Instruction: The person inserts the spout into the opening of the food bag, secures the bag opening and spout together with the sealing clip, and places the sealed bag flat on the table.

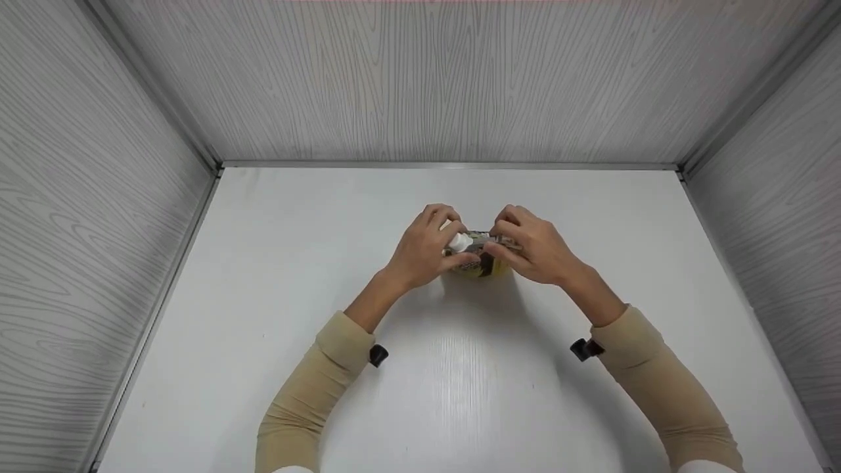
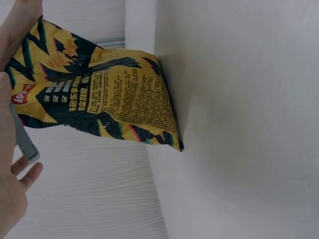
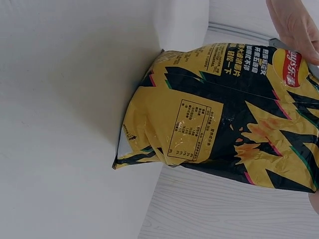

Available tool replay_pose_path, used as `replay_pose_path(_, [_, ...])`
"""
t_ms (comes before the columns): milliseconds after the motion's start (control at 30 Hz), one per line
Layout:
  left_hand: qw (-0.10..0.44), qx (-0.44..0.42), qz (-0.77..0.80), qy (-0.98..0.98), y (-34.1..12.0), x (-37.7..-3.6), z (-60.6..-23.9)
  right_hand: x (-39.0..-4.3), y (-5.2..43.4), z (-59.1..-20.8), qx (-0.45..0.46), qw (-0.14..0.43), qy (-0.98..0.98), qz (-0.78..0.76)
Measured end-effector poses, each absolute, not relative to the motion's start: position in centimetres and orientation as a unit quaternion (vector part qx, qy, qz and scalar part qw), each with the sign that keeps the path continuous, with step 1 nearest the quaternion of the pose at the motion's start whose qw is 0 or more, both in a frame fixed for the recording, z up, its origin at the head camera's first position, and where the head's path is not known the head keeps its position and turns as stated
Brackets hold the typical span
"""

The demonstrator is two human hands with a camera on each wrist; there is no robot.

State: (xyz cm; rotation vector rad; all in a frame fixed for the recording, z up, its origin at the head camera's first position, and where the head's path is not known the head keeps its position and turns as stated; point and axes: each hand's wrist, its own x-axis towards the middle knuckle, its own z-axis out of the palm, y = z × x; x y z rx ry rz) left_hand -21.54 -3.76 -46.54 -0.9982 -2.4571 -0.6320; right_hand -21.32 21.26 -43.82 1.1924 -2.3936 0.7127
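Observation:
A black and yellow bag of chips [image 1: 487, 265] stands upright on the white table, its lower end touching the tabletop in both wrist views. Across its top runs a grey sealing clip [image 2: 27, 143] with a white cap-like end [image 1: 460, 242]. My left hand [image 1: 422, 251] curls round that white end, thumb along the near side of the bag. On the other side, my right hand [image 1: 535, 248] pinches the bag's top edge between thumb and fingers, close to the clip. Printed text covers the bag's back [image 2: 132, 97] and a red label marks its front side [image 3: 289, 69].
Grey wood-grain panels [image 1: 420, 85] wall the table [image 1: 263, 276] at the back and both sides. A metal strip [image 1: 328, 164] lines the rear edge. Small black wrist cameras [image 1: 378, 355] sit on both tan sleeves [image 1: 309, 387].

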Motion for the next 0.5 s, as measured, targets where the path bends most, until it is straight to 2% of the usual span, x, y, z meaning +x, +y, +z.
replay_pose_path(500, [0.207,-0.352,-0.226,-0.884,-4.4,-21.4,-46.8,-20.5,22.8,-44.4,0.399,0.185,-0.869,0.230])
